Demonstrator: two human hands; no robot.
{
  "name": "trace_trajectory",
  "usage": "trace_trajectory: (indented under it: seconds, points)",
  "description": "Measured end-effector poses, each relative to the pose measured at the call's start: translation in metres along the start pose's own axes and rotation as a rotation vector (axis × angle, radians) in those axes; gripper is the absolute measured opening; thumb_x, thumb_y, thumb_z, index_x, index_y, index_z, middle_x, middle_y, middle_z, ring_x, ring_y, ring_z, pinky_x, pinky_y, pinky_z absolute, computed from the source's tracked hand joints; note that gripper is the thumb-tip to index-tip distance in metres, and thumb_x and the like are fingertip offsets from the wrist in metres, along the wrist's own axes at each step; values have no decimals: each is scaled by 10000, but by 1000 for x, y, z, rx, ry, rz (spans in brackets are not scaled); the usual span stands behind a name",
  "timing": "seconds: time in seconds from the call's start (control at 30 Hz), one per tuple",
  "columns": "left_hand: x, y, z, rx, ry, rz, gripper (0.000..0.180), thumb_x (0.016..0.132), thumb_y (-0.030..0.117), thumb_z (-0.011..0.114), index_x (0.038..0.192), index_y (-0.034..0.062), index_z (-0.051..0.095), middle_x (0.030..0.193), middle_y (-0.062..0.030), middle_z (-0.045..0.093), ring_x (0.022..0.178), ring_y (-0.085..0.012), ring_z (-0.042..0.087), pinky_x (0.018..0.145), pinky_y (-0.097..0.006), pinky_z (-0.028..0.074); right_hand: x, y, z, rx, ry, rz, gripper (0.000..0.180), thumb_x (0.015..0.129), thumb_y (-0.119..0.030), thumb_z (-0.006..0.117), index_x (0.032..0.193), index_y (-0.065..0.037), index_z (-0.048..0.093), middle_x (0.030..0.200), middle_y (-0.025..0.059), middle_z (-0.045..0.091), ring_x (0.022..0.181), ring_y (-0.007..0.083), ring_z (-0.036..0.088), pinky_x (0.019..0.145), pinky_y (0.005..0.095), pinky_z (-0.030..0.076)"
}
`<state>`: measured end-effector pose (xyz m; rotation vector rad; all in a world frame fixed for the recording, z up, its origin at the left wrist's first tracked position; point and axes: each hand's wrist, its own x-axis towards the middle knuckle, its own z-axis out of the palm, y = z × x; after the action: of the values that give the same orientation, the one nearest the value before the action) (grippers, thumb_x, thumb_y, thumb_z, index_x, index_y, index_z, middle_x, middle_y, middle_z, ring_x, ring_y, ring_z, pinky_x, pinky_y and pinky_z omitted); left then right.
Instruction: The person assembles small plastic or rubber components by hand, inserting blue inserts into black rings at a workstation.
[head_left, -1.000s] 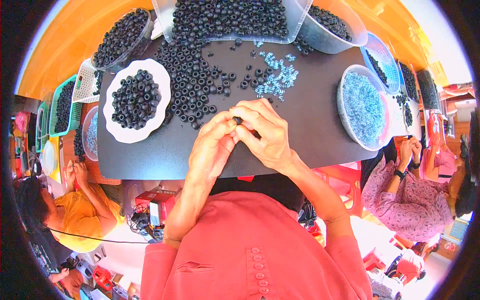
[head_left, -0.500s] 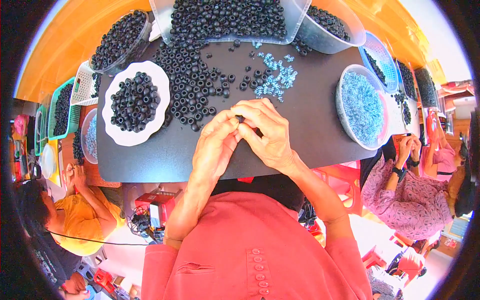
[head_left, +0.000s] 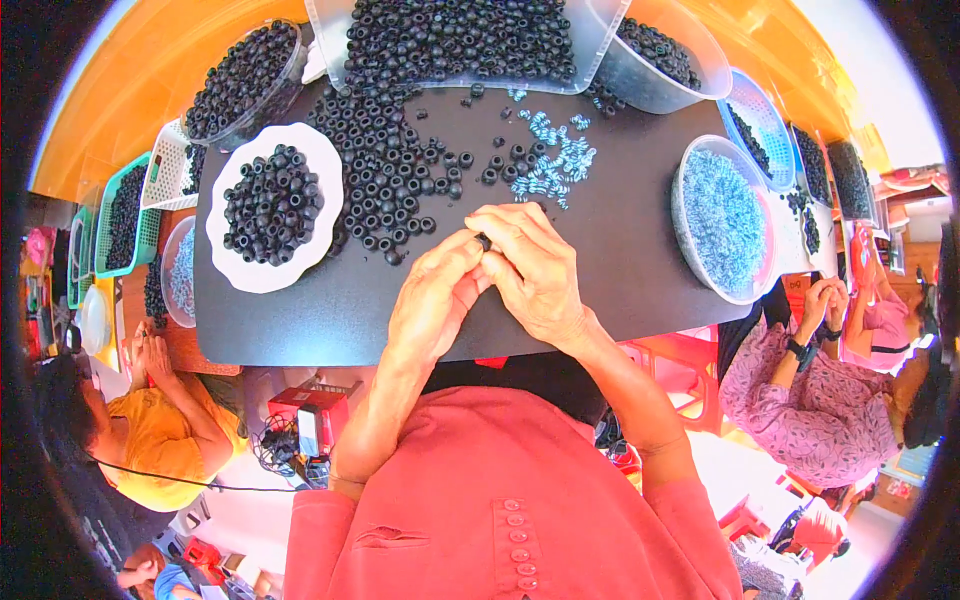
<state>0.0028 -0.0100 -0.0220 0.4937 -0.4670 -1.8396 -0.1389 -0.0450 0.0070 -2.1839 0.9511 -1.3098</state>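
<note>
Near the surface's front edge, left hand and right hand pinch a black bead, seemingly unfinished; loose beads remain toward the back edge.

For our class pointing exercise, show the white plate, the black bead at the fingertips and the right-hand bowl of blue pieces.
White plate [head_left: 263, 279], head view: bare lower rim.
Black bead [head_left: 484, 241], head view: its visible middle.
Bowl [head_left: 767, 252], head view: right inner wall.
</note>
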Motion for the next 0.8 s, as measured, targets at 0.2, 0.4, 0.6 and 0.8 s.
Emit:
trace_trajectory:
  seconds: [0.2,0.4,0.6,0.8]
  points:
    - [2,4,22,120,173,-20,227,954,105,436,1097,-44,530,998,-53,564,931,-133,552,886,-315,452,-2,2,2,23,12,-41,365,687,86,618,1043,4,606,960,141,628,904,295,600,779,353,491]
    - [-6,12,25,331,139,39,265,976,148,399,1099,-53,519,985,-117,603,892,-171,598,867,-316,469,4,-4,-8,143,3,96,313,767,79,580,1061,-21,614,1040,115,601,813,188,593,745,297,487]
    - [-9,23,25,829,126,76,283,978,179,363,1000,-32,550,716,-70,635,780,-131,600,795,-272,451,-4,0,-10,201,-3,238,26,859,-25,559,877,-12,573,780,76,556,703,148,543,621,267,437]
    - [-14,38,35,1045,-46,69,285,968,171,362,964,-31,563,691,-72,625,709,-151,600,713,-282,460,-1,2,-9,19,-97,15,169,818,-80,570,699,-15,469,634,91,462,564,256,461,531,352,386]
